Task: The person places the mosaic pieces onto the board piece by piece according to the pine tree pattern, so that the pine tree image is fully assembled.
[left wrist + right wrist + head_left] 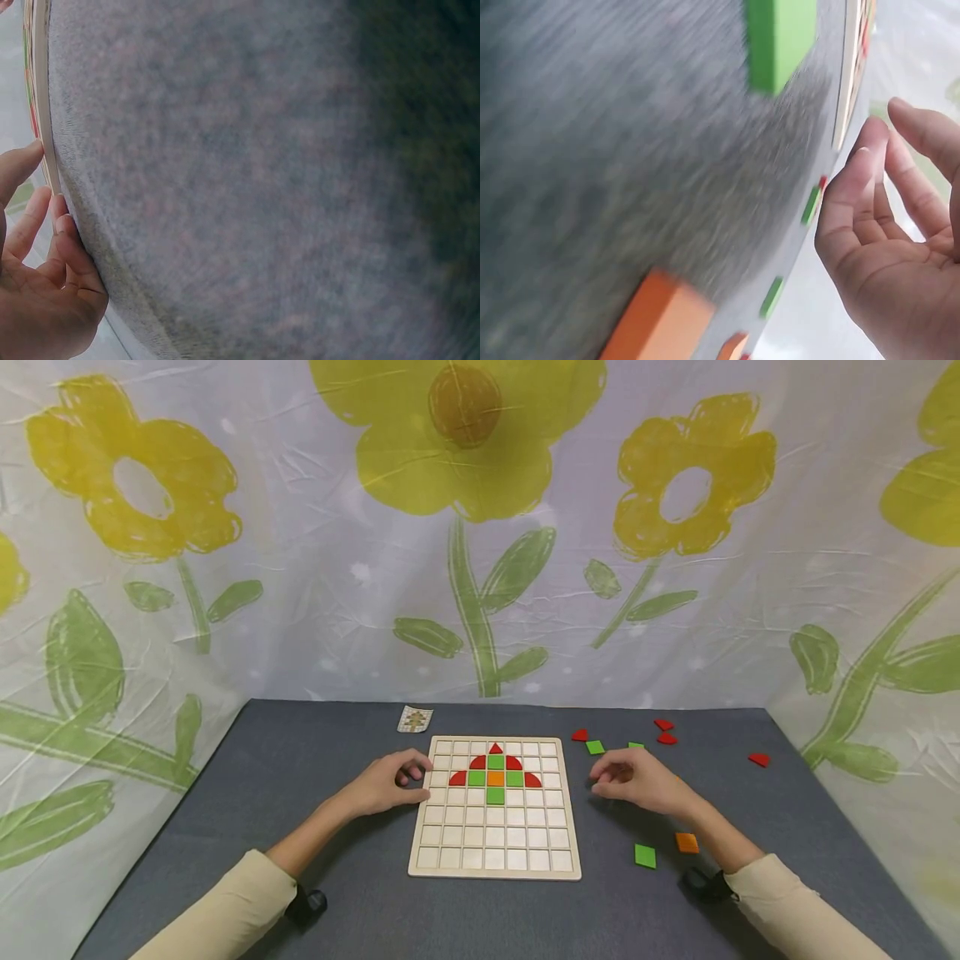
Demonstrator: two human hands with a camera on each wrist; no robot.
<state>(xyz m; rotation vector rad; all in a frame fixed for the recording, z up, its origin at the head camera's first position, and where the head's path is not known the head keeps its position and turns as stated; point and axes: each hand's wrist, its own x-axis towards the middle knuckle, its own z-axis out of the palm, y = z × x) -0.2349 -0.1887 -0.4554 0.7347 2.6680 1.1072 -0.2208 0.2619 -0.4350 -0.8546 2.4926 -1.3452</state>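
Note:
A wooden grid board [493, 864] lies on the table, bearing an orange square [496, 777] with several green squares and red pieces around it. My left hand [382, 785] touches the board's left edge with thumb and fingertips; in the left wrist view, the same hand [52, 292] has its thumb against the rim [43, 90]. Right of the board, my right hand [641, 779] hovers above the table, fingers loosely bent. The right wrist view shows that hand [900, 255] with nothing visible between thumb and fingers.
A small patterned card [415, 719] lies behind the board's left corner. Loose red pieces [759, 760] and green squares [595, 747] are scattered at the back right. Nearer the front right lie a green square [645, 856] and an orange one [687, 842]. Flowered cloth surrounds the table.

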